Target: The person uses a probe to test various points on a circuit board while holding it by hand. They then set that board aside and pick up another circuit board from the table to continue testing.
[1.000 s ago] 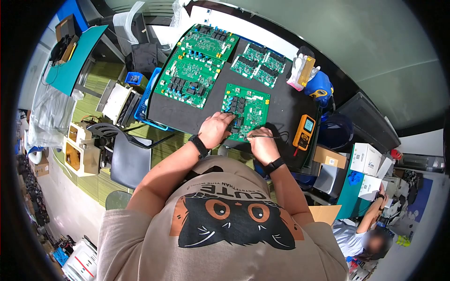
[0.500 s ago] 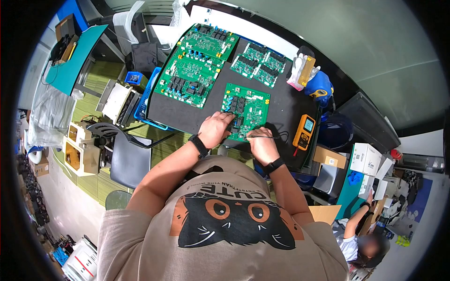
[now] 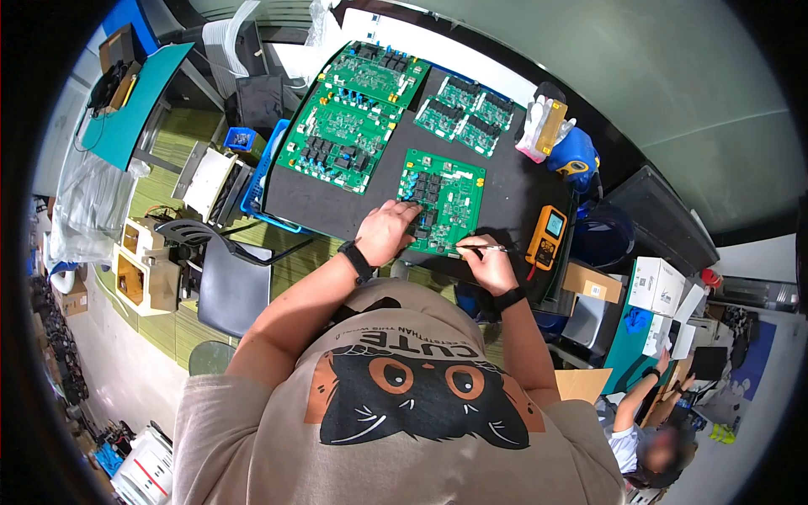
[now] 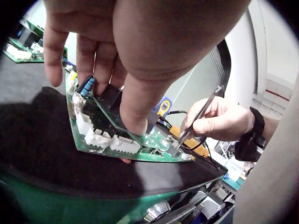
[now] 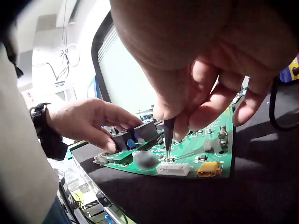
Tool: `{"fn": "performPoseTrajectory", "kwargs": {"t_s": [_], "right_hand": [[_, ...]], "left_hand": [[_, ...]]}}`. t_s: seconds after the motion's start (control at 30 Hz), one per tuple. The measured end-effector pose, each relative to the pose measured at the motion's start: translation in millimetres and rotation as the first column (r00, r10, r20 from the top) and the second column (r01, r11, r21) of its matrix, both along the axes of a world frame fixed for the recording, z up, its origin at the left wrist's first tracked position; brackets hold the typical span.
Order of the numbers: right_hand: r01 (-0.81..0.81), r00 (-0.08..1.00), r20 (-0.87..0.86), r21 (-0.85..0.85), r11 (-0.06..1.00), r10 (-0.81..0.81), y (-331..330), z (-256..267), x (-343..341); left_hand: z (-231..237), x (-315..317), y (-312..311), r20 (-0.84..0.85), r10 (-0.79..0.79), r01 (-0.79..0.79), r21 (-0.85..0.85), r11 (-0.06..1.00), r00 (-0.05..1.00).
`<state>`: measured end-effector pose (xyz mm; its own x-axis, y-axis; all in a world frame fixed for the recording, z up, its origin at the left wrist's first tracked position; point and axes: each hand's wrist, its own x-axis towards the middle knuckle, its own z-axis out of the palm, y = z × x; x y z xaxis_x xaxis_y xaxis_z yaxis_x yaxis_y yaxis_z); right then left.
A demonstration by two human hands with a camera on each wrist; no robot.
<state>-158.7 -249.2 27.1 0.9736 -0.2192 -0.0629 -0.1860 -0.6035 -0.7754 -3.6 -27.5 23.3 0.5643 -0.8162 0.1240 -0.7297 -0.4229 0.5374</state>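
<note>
A green circuit board (image 3: 461, 198) lies before the person, crowded with black blocks, blue parts and white connectors. The left hand (image 3: 387, 231) rests on its left side; in the left wrist view the thumb presses near its front edge while the fingers extend beyond black blocks (image 5: 145, 134). Dark tweezers (image 5: 168, 140) are pinched in the right hand (image 3: 491, 268), at the board's near right corner. Their points reach down among small parts behind a white connector (image 5: 173, 168), close to a yellow connector (image 5: 208, 169).
Two larger boards (image 3: 345, 139) lie at the left of the black table mat (image 3: 522, 181), with several small boards (image 3: 467, 114) behind. An orange multimeter (image 3: 547, 236) stands to the right, a blue and yellow device (image 3: 575, 160) beyond it. Another person (image 3: 640, 421) sits at lower right.
The right hand has shifted right and slightly toward the body, the tweezers with it. The left hand and board have stayed put. The other person's arms have moved.
</note>
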Motion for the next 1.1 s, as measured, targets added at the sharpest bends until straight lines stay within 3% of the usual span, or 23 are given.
{"fn": "performPoseTrajectory", "kwargs": {"t_s": [0.3,0.37,0.63,0.87,0.97,1.1], "right_hand": [[-0.1,0.988,0.096,-0.167,0.981,0.117,10.3,7.1,10.0],[-0.104,0.98,0.132,-0.287,0.952,0.146,14.4,5.4,10.8],[-0.152,0.979,0.042,-0.509,0.848,0.201,33.9,8.2,19.6],[-0.192,0.968,0.065,-0.437,0.879,0.244,21.3,6.7,17.7],[-0.097,0.989,0.091,-0.191,0.977,0.116,12.9,12.2,13.1],[-0.003,1.0,0.027,-0.087,0.996,0.006,7.3,11.6,2.5]], "left_hand": [[1.5,0.4,0.3,-0.011,-0.001,0.001,-0.011,1.0,1.0],[1.6,0.1,0.2,-0.012,0.001,-0.001,-0.011,1.0,1.0],[-0.4,-0.6,-0.2,-0.004,0.006,-0.006,0.002,1.0,1.0],[0.8,-0.5,0.0,-0.005,0.006,-0.006,0.005,1.0,1.0],[2.6,-0.8,-0.1,-0.015,0.012,-0.012,0.007,1.0,1.0],[2.7,-0.7,0.0,-0.014,0.008,-0.008,-0.004,1.0,1.0]]}}
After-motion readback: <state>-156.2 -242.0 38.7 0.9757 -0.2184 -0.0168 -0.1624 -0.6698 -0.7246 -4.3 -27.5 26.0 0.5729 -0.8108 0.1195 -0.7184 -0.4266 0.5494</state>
